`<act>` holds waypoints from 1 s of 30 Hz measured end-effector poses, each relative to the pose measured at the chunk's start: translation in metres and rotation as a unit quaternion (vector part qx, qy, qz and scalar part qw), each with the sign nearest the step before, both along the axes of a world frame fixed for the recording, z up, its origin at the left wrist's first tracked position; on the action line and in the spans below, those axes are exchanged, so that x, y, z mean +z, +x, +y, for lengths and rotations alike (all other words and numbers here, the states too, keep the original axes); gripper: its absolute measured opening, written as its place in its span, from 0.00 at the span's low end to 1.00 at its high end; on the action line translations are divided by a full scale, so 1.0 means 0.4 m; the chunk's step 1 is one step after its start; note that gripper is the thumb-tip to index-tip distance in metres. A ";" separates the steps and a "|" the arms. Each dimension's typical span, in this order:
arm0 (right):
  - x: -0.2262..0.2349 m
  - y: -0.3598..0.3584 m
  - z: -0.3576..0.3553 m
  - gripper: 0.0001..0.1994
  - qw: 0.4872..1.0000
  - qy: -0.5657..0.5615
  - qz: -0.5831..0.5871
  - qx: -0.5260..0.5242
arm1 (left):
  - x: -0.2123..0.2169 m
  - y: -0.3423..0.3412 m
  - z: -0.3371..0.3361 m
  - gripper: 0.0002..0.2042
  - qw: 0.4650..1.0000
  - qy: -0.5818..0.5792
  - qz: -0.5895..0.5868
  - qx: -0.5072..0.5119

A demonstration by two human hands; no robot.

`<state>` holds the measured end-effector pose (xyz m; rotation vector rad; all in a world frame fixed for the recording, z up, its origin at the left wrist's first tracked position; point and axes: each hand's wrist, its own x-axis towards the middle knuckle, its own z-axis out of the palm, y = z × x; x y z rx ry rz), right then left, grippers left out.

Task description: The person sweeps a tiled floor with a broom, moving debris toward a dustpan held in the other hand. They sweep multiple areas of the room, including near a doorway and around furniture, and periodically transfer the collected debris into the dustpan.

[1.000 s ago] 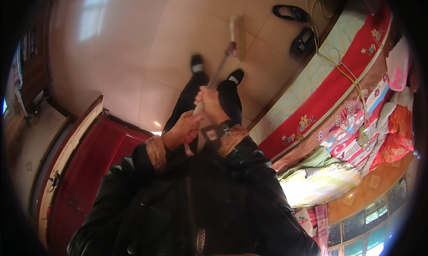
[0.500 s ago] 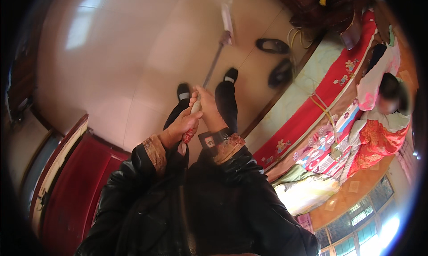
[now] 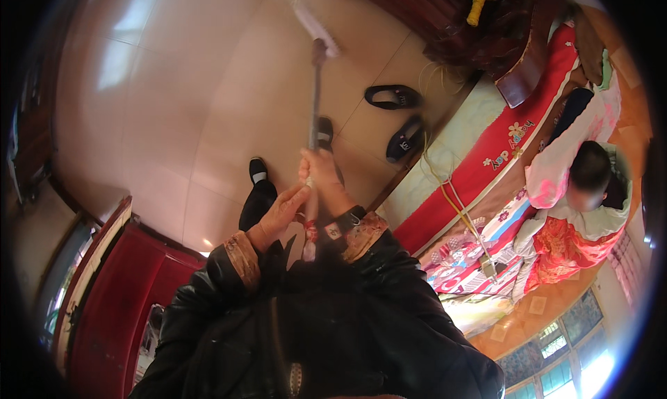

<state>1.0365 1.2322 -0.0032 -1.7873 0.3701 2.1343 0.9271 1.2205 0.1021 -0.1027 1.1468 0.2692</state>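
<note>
I hold a long-handled mop (image 3: pixel 315 100) out in front of me. Its narrow whitish head (image 3: pixel 321 32) lies on the tiled floor, slightly blurred. My right hand (image 3: pixel 321 171) is closed round the handle, farther down toward the head. Nearer my body, my left hand (image 3: pixel 279 213) is closed at the handle too, its grip partly hidden. A red-wrapped part (image 3: pixel 310 231) of the handle shows below my hands, close to my dark jacket. My feet, in black shoes, stand apart on either side of the handle.
A pair of black shoes (image 3: pixel 392 96) lies right of the mop. On the right is a bed with a red-bordered cover (image 3: pixel 479 163), where a person (image 3: pixel 587 183) sits under bedding. Dark wooden furniture (image 3: pixel 445 23) stands at the far right, a red cabinet (image 3: pixel 114 295) at the near left.
The mop head has swung to the left, and the handle now stands more upright in the view. My hands have shifted slightly. The view has turned, and my feet have stepped.
</note>
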 end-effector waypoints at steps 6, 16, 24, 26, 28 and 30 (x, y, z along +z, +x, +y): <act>-0.258 0.274 0.096 0.12 0.988 0.039 -0.146 0.029 | -0.035 -0.007 -0.025 0.16 0.996 -0.010 0.083 -0.008; -0.138 0.130 -0.017 0.11 0.993 0.028 -0.046 0.103 | -0.044 -0.009 -0.088 0.16 0.988 -0.055 0.144 0.009; -0.174 0.206 0.079 0.12 0.987 0.060 -0.094 0.111 | -0.049 -0.017 -0.123 0.15 0.983 -0.050 0.178 0.008; -0.294 0.198 0.136 0.13 0.982 0.077 -0.130 0.113 | -0.045 -0.015 -0.137 0.16 0.983 -0.062 0.174 0.019; -0.377 0.163 0.141 0.13 0.977 0.055 -0.153 0.138 | -0.040 -0.013 -0.147 0.16 0.980 -0.078 0.181 0.030; -0.414 0.088 0.111 0.12 0.966 0.034 -0.159 0.203 | -0.038 -0.015 -0.152 0.17 0.972 -0.101 0.207 0.043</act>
